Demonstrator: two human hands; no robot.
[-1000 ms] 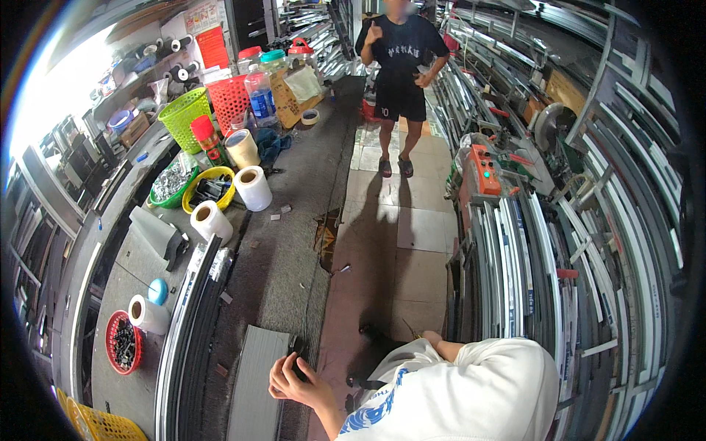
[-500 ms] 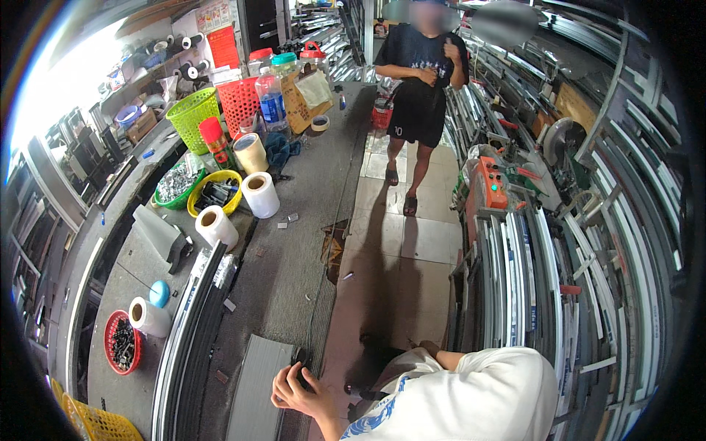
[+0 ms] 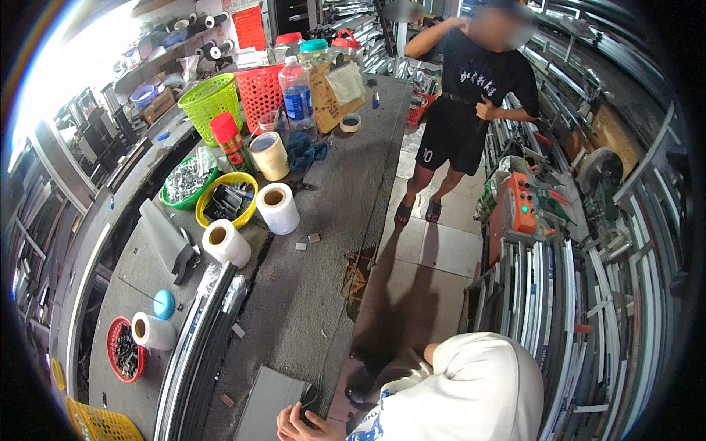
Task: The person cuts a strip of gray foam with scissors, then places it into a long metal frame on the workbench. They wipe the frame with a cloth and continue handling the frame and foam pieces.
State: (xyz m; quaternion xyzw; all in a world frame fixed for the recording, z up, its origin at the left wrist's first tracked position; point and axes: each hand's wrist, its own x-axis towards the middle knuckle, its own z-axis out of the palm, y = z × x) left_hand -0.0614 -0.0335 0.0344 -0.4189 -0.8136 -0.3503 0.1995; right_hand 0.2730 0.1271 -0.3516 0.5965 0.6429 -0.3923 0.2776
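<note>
My left hand [image 3: 305, 424] rests at the near end of a flat grey profile [image 3: 271, 403] on the bench. Its fingers are loosely bent and apart, touching the profile's edge, with no held thing visible. A small dark curved thing [image 3: 312, 397] lies beside the fingertips; I cannot make out its kind. My right arm [image 3: 429, 353] shows only as a bit of skin beside my white sleeve [image 3: 485, 382]; that hand is hidden. Long dark profiles [image 3: 197, 342] lie left of my left hand.
The bench [image 3: 316, 287] carries film rolls [image 3: 278, 209], a yellow basket [image 3: 250, 220], a red basket of small parts [image 3: 115, 373] and a spray can [image 3: 234, 147]. A person in black [image 3: 478, 103] stands in the tiled aisle. Profile racks [image 3: 566, 309] and an orange control box [image 3: 518, 202] line the right.
The view has shifted, and my left hand sits lower in it, its fingers closer to the profile. The person in the aisle has come nearer and raised one arm toward the shoulder.
</note>
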